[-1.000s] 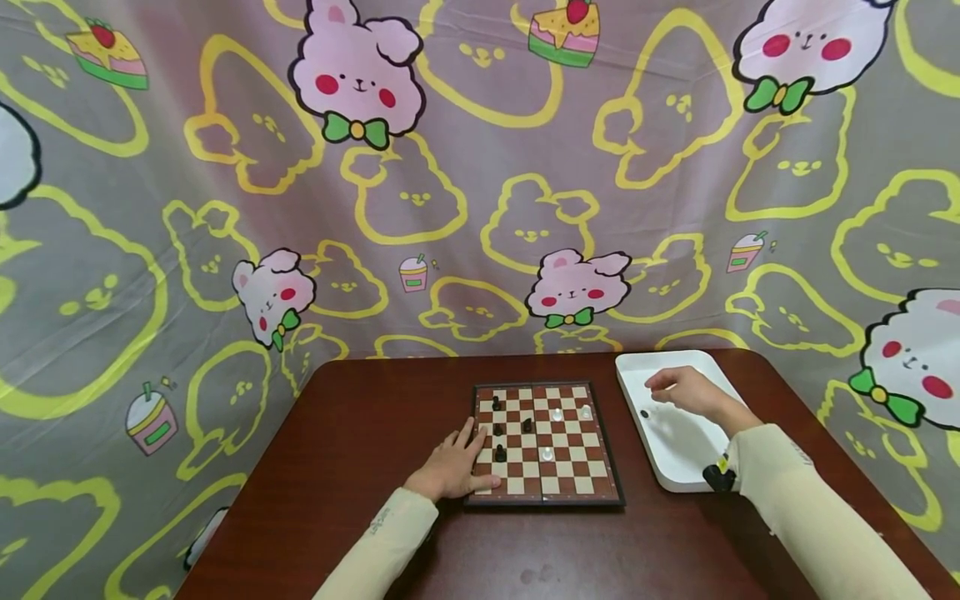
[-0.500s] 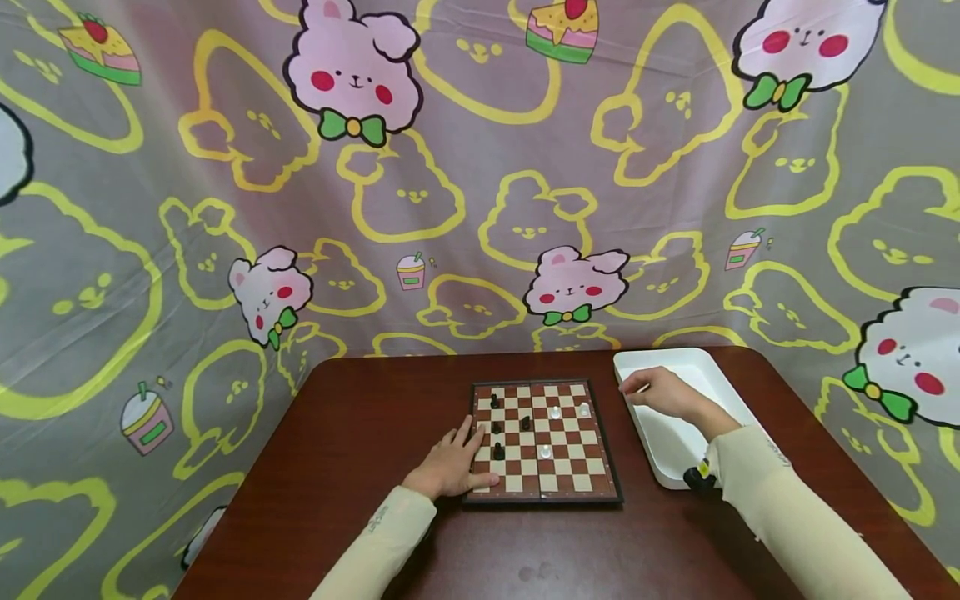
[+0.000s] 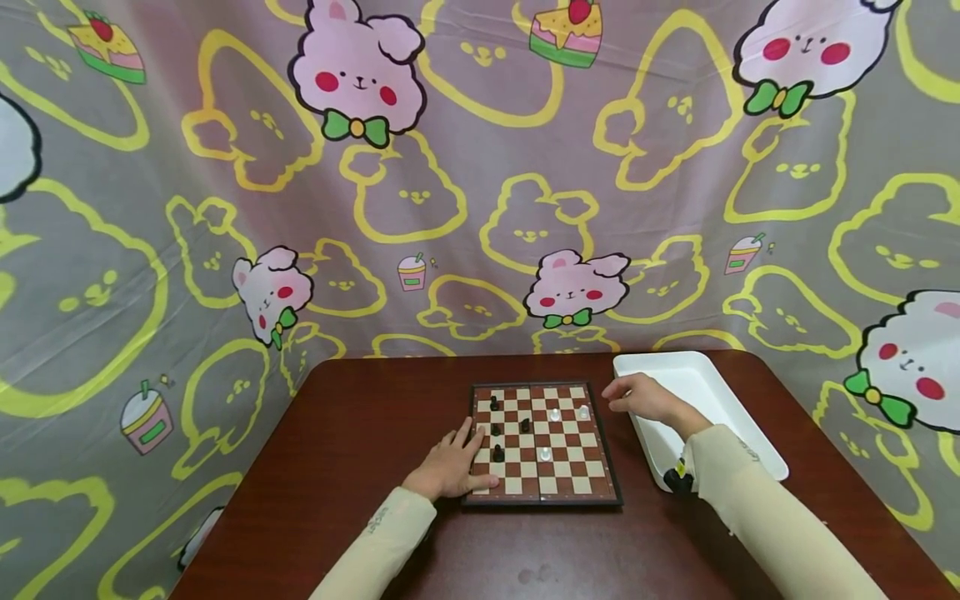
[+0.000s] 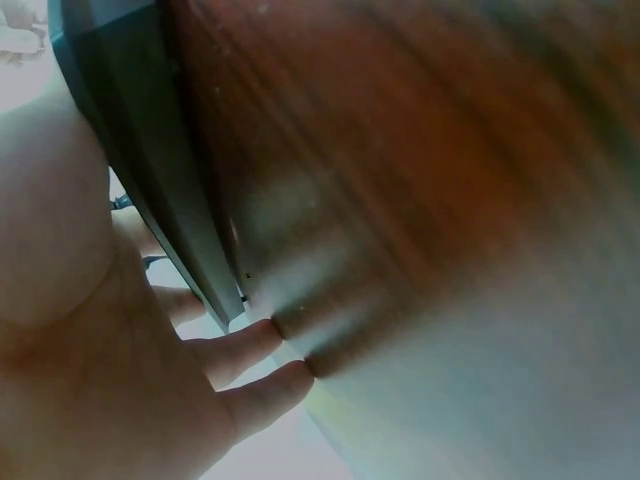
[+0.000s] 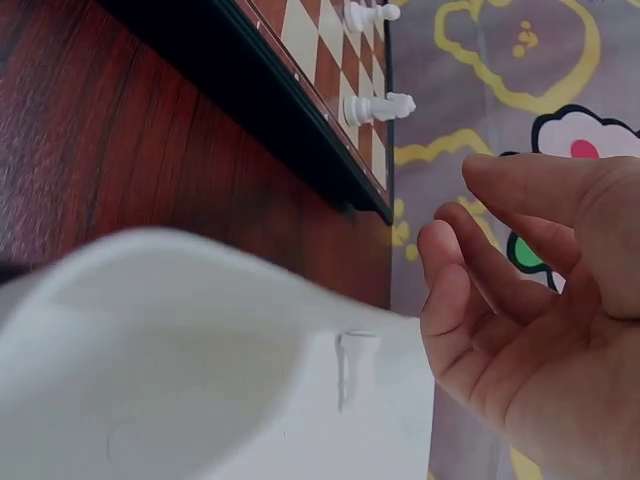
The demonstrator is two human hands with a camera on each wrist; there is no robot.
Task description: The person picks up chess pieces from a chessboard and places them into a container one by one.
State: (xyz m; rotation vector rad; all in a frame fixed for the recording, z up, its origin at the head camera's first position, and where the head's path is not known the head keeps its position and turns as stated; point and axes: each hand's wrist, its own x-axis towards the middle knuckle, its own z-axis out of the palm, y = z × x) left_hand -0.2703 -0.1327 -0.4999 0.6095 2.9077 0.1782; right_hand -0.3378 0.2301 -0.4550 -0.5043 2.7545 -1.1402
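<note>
My left hand (image 3: 447,468) rests at the left edge of a chessboard (image 3: 581,483), thumb across its near left corner. In the left wrist view its fingertips (image 4: 295,375) touch the table beside the dark board frame (image 4: 170,170). My right hand (image 3: 643,397) hovers between board and white tray (image 3: 761,446), over the tray's left rim. The right wrist view shows its thumb (image 5: 530,185) and bent fingers apart, with nothing between them. Black chess pieces, one a pawn (image 3: 498,454), stand on the board's left half. White pieces, one a pawn (image 3: 546,454), stand on its right half.
A pale piece (image 5: 357,370) shows inside the tray in the right wrist view. The brown table (image 3: 375,417) extends left and in front of the board. A patterned curtain (image 3: 480,208) hangs behind the table.
My right hand has moved left from over the tray toward the board. A small dark thing seen under it in the tray one second ago no longer shows. My left hand has stayed still.
</note>
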